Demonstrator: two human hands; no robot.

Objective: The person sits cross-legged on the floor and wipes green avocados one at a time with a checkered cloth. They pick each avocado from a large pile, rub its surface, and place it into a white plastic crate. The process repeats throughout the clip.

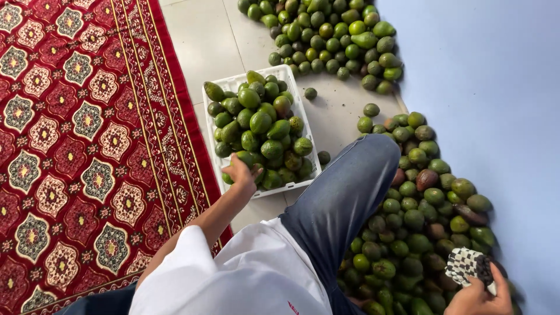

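The white crate (296, 105) is heaped with glossy green avocados (260, 122). The left hand (240, 172) rests at its near edge, fingers curled around one avocado. The right hand (479, 294), beside the loose floor pile (414, 216), pinches a black-and-white checkered cloth (466, 265).
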